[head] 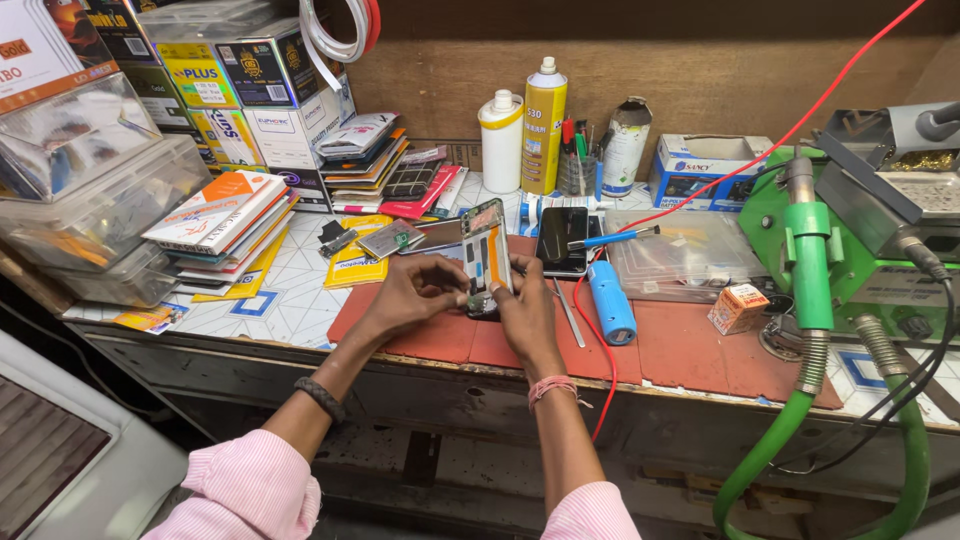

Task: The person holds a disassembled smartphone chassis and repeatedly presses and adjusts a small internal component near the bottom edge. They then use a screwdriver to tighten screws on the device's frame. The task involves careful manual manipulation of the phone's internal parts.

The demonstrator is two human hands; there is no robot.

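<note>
- Nearest the lens: two pink striped sleeves [250, 490], a dark braided band on the left wrist, a pink thread band on the right wrist.
- Stacked at far left: clear plastic bins [90, 190], and above them upright cardboard boxes [240, 80] in yellow, black and white.
- Fanned beside the bins: flat packets [220, 215], white and orange on top, yellow at the bottom.
- Lined up along the back wall: white bottle [501, 140], tall yellow spray can [545, 125], blue-and-white carton [710, 165].
- Lying on the red mat [700, 350] to the right: small orange box [738, 308], well apart from the hands.
- Resting just right of the hands: blue-handled tool [608, 300] on a red cord; behind it, a dark phone [562, 240].
- Held upright over the mat, between both hands: opened phone [487, 258], inner boards facing the camera.
- Left hand [410, 295]: fingers curled, pinching the phone's lower left edge.
- Right hand [528, 310]: fingers bent and closed against the phone's right side, thumb on its lower part.
- Far right: green station [830, 250] with green hose.
</note>
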